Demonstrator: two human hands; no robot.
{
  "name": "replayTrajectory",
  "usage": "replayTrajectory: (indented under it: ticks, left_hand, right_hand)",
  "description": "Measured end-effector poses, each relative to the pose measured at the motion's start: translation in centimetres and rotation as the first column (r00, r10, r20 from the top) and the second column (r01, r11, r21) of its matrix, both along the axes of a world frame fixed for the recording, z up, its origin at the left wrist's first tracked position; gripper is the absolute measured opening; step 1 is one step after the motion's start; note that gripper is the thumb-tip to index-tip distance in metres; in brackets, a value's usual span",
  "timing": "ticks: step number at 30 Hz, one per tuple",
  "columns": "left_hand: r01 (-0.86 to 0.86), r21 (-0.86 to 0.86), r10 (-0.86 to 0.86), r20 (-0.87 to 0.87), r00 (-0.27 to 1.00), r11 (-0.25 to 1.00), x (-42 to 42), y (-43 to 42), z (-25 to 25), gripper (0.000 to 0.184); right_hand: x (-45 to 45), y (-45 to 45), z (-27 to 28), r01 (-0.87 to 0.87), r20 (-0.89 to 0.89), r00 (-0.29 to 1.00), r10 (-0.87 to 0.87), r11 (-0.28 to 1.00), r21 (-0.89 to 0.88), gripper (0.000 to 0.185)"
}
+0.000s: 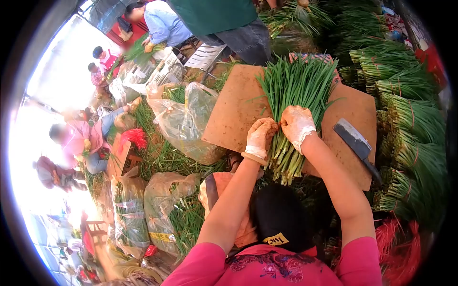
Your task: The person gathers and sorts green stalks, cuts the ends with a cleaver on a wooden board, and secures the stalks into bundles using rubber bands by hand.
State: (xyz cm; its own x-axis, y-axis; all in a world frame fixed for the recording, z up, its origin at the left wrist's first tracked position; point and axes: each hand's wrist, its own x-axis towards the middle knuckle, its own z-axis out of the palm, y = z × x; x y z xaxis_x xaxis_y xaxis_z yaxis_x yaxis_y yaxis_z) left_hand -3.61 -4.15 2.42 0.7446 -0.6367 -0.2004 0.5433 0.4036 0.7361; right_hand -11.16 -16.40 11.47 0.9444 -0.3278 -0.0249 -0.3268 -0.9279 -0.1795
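A thick bunch of garlic chives lies across a brown board, its green leaves pointing away from me and its pale cut stems toward me. My left hand, in a soiled white glove, is pinched closed at the bunch's left side. On top of the stems, my right hand, gloved too, has its fingers curled closed close to the left one. Whatever thin thing the fingertips may hold is hidden. A cleaver with a dark handle rests on the board to the right.
Tied chive bundles are stacked along the right. Red ties hang at lower right. Clear plastic bags of chive scraps stand at left. A person in a green top is beyond the board; other people sit farther left.
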Motion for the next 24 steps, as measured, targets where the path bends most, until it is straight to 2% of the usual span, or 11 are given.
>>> replayTrajectory:
  ticks: [7,13,16,19,22,23,24]
  left_hand:
    - [-0.043,0.13,0.021,0.17,0.985,0.991,-0.1,-1.0,-0.9,0.022]
    - [0.006,0.273,-0.093,0.306,0.948,0.962,0.5,-1.5,-1.3,0.013]
    - [-0.144,0.491,-0.22,0.609,0.762,0.859,0.8,-1.6,-0.6,0.012]
    - [-0.375,0.595,-0.393,0.778,0.49,0.711,-0.6,-1.0,3.3,0.013]
    - [-0.523,0.484,-0.423,0.874,0.24,0.702,-0.2,-0.9,2.8,0.011]
    - [-0.53,0.421,-0.353,0.907,0.23,0.736,0.3,-1.0,1.5,0.01]
    - [-0.509,0.447,-0.364,0.895,0.259,0.736,0.5,-1.2,1.2,0.011]
  right_hand:
    - [-0.6,-0.2,-1.0,0.013,0.115,0.993,-0.012,1.0,-0.006,0.016]
    - [-1.1,-0.5,-0.3,0.016,0.094,0.995,-0.02,0.999,0.047,0.016]
    - [-1.2,-0.5,-0.2,-0.002,0.1,0.995,-0.001,0.999,0.033,0.017]
    - [-1.0,-0.5,-0.6,-0.003,0.074,0.997,0.001,0.999,0.032,0.018]
    - [-0.9,-0.8,-0.6,-0.073,0.093,0.993,0.069,0.997,0.041,0.015]
    - [-1.2,-1.4,-0.1,-0.097,0.117,0.99,0.083,0.988,0.117,0.018]
    - [-1.9,-2.3,0.3,-0.1,0.314,0.949,0.014,0.96,0.26,0.018]
